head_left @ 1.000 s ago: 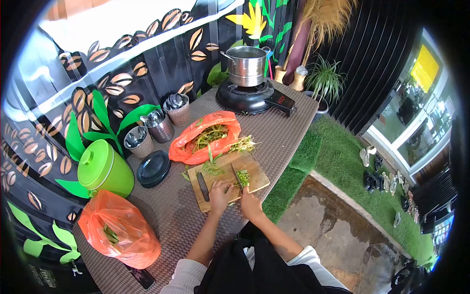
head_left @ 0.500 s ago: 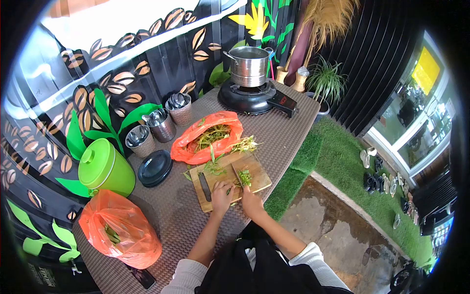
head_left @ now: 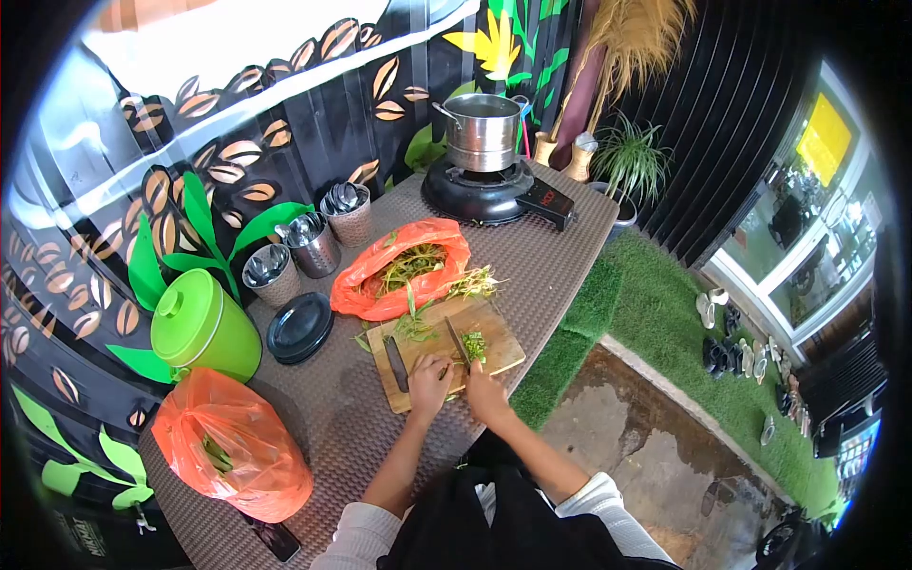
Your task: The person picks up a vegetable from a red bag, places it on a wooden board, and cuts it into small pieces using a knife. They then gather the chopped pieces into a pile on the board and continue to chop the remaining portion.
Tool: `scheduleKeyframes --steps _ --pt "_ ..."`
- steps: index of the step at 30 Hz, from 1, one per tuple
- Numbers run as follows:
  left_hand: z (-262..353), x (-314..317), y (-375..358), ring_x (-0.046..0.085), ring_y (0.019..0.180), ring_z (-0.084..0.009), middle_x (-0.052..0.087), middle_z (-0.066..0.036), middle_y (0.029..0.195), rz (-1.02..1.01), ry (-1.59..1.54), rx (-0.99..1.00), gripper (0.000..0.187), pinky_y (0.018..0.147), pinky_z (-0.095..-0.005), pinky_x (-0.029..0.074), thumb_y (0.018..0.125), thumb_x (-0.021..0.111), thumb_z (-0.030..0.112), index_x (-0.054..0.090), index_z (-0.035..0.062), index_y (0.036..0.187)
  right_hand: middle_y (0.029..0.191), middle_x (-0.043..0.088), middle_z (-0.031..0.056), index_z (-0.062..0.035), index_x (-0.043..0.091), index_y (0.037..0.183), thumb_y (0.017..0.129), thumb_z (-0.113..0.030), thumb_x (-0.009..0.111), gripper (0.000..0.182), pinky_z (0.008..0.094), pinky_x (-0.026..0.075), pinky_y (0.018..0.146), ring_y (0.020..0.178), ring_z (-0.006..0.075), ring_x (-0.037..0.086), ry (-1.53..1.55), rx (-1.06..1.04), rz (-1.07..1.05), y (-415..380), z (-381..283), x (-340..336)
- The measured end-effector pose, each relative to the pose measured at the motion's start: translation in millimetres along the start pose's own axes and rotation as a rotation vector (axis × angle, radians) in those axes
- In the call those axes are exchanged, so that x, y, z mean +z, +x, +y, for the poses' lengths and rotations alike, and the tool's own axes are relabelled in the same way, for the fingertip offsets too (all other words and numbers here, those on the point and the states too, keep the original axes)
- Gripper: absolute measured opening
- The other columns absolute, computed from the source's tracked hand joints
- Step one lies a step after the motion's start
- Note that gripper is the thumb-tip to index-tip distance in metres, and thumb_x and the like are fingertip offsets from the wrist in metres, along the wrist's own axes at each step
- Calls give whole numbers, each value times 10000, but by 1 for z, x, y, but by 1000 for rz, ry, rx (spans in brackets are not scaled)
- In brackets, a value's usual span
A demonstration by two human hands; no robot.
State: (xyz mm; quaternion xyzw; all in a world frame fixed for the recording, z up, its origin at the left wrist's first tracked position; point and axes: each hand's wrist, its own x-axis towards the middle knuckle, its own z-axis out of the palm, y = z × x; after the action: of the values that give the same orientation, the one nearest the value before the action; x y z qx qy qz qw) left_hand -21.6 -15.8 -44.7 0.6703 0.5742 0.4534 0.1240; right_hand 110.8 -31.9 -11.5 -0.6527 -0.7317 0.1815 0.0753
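Note:
My right hand [head_left: 488,395] is wrapped round the handle of a knife [head_left: 458,340], whose blade stands on the wooden cutting board [head_left: 508,347]. Just right of the blade lies a small heap of chopped greens [head_left: 474,346]. Close on the other side, my left hand [head_left: 431,378] is closed with its fingers curled over green stems [head_left: 444,371], mostly hidden under them. Loose leafy sprigs [head_left: 414,326] rest on the board's far left part. A long dark slot [head_left: 395,364] shows near its left edge. Behind the board, an orange plastic bag [head_left: 356,302] gapes with leafy stems [head_left: 413,266] inside.
A steel pot [head_left: 484,138] sits on a black portable stove [head_left: 475,195] at the table's far end. Left are cutlery cups [head_left: 273,280], black plates [head_left: 300,328], a green lidded bucket [head_left: 214,332], another orange bag [head_left: 233,446] and a phone [head_left: 274,539]. The table edge [head_left: 560,313] runs rightward.
The knife blade has shifted slightly against the chopped greens, and my right hand has moved a little with it. My left hand stays nearly in place.

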Motion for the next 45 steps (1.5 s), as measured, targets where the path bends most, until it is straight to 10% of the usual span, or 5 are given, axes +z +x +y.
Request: scheduleKeyframes --steps 45 --pt "1 -4 -2 609 776 -252 606 -70 795 -47 14 -6 107 681 -349 485 781 669 153 691 58 826 813 638 275 3 392 1043 936 -226 439 257 508 526 674 770 437 643 151 62 80 12 -18 8"
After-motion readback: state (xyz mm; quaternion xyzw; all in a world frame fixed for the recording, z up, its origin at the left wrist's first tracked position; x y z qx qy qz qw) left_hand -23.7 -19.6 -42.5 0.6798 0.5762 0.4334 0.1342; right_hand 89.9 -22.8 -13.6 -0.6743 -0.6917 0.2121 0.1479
